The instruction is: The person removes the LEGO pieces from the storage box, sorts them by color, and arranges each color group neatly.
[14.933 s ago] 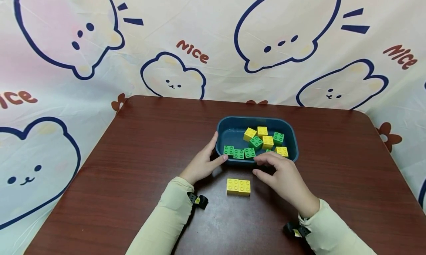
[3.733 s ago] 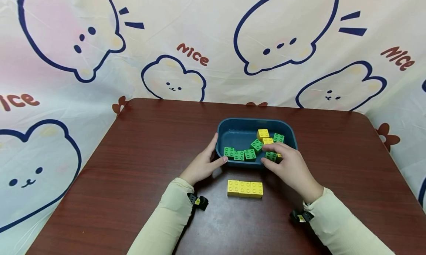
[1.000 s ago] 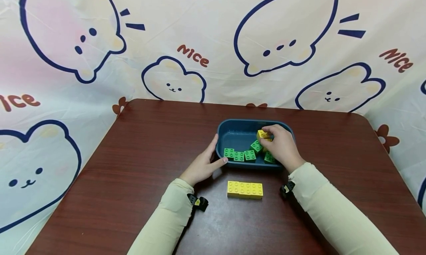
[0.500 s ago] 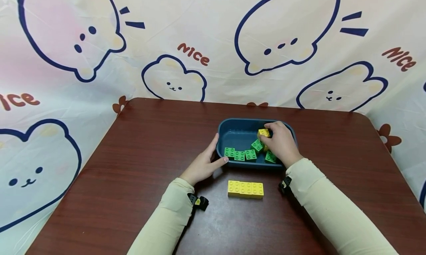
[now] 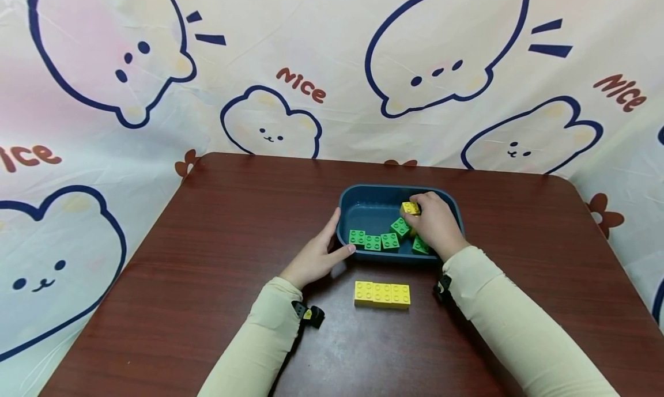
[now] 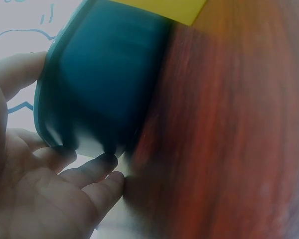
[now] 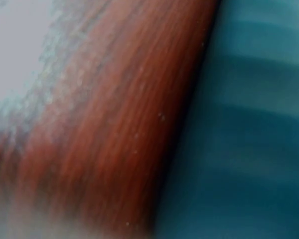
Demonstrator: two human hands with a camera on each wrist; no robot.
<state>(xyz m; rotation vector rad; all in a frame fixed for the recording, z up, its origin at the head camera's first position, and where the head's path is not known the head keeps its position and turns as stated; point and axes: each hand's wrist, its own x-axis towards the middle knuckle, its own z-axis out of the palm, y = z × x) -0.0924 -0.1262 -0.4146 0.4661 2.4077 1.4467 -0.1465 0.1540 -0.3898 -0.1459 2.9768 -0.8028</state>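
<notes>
My left hand [image 5: 316, 256] steadies the left end of the dark blue tray [image 5: 370, 188], its thumb over the front rim and its fingers along the side wall. In the left wrist view the fingertips [image 6: 107, 159] bear against the tray wall. Inside the tray, my right hand [image 5: 438, 224] pinches a yellow toy brick [image 5: 409, 207] between thumb and forefinger. A green brick [image 5: 400, 227] lies just in front of that brick. Part of another yellow brick shows beneath the right hand, which hides the tray's right side. The right wrist view shows no hand.
Three yellow bricks [image 5: 382, 294] form a row on the brown table [image 5: 233, 241], in front of the tray. Several green bricks [image 5: 372, 242] lie along the tray's front wall. A patterned cloth [image 5: 342, 126] hangs behind the table.
Since the oldest frame, a third yellow brick has joined the row, and the tray holds fewer yellow ones. The right hand has moved to the back yellow brick. The left hand stays put.
</notes>
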